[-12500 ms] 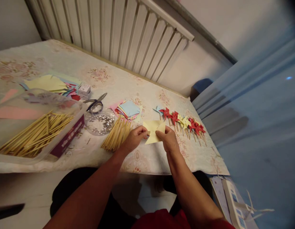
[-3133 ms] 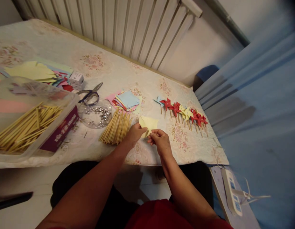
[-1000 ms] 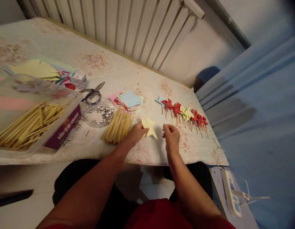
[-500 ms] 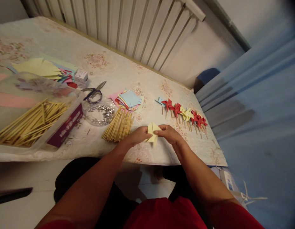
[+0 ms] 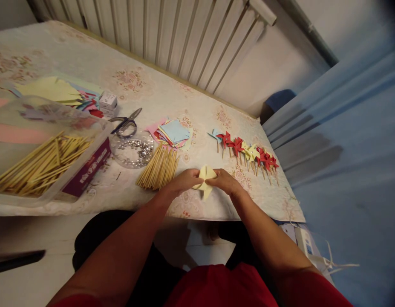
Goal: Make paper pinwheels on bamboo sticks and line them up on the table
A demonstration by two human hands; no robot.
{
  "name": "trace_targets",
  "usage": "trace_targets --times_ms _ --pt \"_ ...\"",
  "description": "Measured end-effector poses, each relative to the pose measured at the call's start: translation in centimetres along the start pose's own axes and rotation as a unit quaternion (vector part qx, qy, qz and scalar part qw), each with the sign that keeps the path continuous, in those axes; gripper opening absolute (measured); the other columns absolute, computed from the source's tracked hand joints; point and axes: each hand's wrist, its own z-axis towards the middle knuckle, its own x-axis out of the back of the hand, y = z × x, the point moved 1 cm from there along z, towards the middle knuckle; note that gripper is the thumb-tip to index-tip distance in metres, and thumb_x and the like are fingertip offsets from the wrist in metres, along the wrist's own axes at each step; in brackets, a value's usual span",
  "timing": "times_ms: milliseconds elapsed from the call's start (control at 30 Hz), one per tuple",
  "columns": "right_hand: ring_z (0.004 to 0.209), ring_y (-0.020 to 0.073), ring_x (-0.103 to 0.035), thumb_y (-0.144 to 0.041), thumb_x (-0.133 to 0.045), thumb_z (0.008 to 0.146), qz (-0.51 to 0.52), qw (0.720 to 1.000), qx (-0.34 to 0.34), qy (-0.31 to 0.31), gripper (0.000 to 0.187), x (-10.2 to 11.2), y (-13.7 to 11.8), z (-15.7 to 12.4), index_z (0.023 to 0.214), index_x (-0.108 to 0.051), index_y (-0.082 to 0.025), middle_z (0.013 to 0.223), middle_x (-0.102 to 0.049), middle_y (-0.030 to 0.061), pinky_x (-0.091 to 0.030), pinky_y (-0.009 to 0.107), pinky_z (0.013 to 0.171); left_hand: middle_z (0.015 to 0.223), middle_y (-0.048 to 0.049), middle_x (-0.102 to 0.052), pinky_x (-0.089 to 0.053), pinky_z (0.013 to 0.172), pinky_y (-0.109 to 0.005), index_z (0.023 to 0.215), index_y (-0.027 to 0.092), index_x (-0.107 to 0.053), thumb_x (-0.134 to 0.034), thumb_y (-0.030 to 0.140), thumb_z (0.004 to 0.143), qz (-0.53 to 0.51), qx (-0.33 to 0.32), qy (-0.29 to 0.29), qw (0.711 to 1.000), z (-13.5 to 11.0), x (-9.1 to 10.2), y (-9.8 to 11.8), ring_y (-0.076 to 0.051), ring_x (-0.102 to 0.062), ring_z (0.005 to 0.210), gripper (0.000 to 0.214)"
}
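Between my hands, just above the front of the table, is a yellow paper pinwheel (image 5: pixel 207 172) with its corners bent in toward the middle. My left hand (image 5: pixel 188 180) pinches its left side, thumb near the centre. From the other side my right hand (image 5: pixel 225 181) grips it, thumb and fingers pressed at the centre. To the left of my left hand lies a bundle of thin wooden sticks (image 5: pixel 159 168). Behind it sits a stack of coloured paper squares (image 5: pixel 174 131). Finished pinwheels on sticks (image 5: pixel 238 146), red, yellow and blue, lie in a row to the right.
A clear plastic bin (image 5: pixel 53 194) with more sticks stands at the left. Beside it are a round tub of metal pins (image 5: pixel 133 151), scissors (image 5: pixel 127 123) and a small white box (image 5: pixel 108 101). Coloured paper (image 5: pixel 48 90) lies behind. A blue curtain (image 5: pixel 344 140) hangs at the right.
The yellow paper's folds have been drawn in toward the centre, so it now shows a pinwheel shape. My right thumb has shifted slightly down to the middle.
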Motion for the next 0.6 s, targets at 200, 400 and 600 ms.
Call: trace_targets --times_ms 200,400,600 --pt "0.056 0.0143 -0.059 -0.027 -0.074 0.051 0.17 0.973 -0.018 0.152 0.027 -0.6 0.9 0.5 0.075 -0.071 -0.014 0.067 -0.071 0.0007 -0.046 0.025 0.058 0.078 -0.0066 -0.067 -0.047 0.069 -0.028 0.085 0.012 -0.065 -0.067 0.057 0.072 -0.118 0.062 -0.012 0.991 0.0 0.3 0.4 -0.016 -0.063 0.07 0.046" --pt "0.054 0.0161 -0.061 -0.026 -0.073 0.053 0.258 0.942 -0.021 0.214 0.027 -3.0 1.4 1.0 0.078 -0.069 -0.016 0.065 -0.071 0.0009 -0.048 0.027 0.057 0.082 -0.0059 -0.068 -0.046 0.074 -0.03 0.097 0.011 -0.066 -0.078 0.041 0.067 -0.102 0.024 -0.024 0.994 0.3 -0.1 -0.6 -0.017 -0.063 0.073 0.044" --pt "0.055 0.0158 -0.062 -0.025 -0.072 0.056 0.294 0.923 -0.005 0.247 0.026 -4.7 1.3 1.2 0.079 -0.069 -0.015 0.066 -0.072 0.0008 -0.049 0.027 0.057 0.086 -0.0063 -0.071 -0.046 0.074 -0.029 0.105 0.011 -0.067 -0.075 0.029 0.067 -0.068 -0.021 0.039 0.997 0.7 -0.2 -1.3 -0.018 -0.063 0.075 0.043"
